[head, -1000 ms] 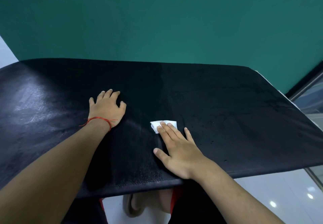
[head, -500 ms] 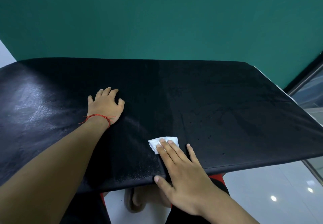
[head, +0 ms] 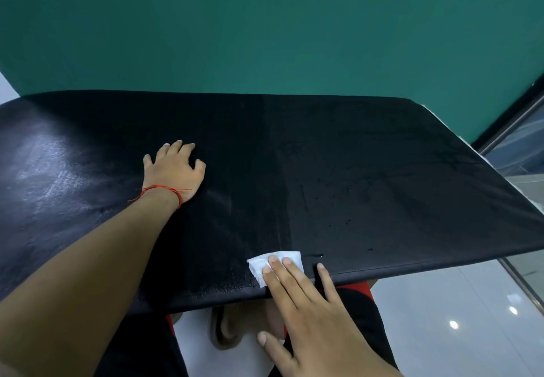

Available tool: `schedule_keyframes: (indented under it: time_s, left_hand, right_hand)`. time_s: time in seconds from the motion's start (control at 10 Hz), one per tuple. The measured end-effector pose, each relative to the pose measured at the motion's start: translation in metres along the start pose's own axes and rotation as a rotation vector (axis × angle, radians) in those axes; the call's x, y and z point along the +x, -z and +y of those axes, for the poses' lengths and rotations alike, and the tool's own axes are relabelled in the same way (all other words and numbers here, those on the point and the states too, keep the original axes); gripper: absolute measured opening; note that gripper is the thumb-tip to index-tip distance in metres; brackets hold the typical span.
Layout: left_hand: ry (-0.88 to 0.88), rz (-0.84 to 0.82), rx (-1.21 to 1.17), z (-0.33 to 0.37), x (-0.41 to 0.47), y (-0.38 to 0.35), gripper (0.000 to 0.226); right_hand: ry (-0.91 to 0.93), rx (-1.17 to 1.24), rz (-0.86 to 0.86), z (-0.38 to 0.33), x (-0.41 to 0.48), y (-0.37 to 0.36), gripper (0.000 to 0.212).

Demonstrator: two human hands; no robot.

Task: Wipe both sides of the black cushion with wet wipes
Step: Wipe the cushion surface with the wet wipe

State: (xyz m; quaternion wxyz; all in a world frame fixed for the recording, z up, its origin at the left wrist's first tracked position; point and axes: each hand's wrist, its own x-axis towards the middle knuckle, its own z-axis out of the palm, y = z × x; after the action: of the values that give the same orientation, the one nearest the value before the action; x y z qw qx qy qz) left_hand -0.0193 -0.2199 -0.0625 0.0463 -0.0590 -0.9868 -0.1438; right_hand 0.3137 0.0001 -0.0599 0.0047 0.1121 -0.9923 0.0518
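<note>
The black cushion [head: 368, 176] is stretching across the middle of the frame, its left end running out of the picture and whatever is carrying it staying hidden underneath. The left hand [head: 173, 170], a red thread [head: 160, 193] at its wrist, is resting on it left of centre with fingers spread and lightly bent, gripping nothing. At the lower centre the right hand [head: 312, 312] is pressing flat, straight fingers on the white wet wipe [head: 256, 265] at the cushion's near edge, covering much of it, its thumb hanging off the edge and its wrist being cut off by the bottom of the frame.
</note>
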Motion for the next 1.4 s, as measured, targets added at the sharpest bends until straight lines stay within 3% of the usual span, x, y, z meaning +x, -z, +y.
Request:
schedule_keyframes:
  time_s: [0.4, 0.8, 1.4]
  left_hand:
    - [0.001, -0.006, -0.006, -0.001, 0.0, 0.001, 0.061]
    - [0.003, 0.006, -0.003, -0.001, 0.002, -0.001, 0.061]
    - [0.007, 0.013, -0.018, -0.002, 0.003, -0.003, 0.06]
  right_hand:
    - [-0.14, -0.048, 0.035, 0.007, -0.014, 0.004, 0.086]
    - [-0.165, 0.065, -0.201, 0.033, 0.032, 0.03, 0.085]
    - [-0.236, 0.113, -0.311, 0.072, 0.102, 0.035, 0.085]
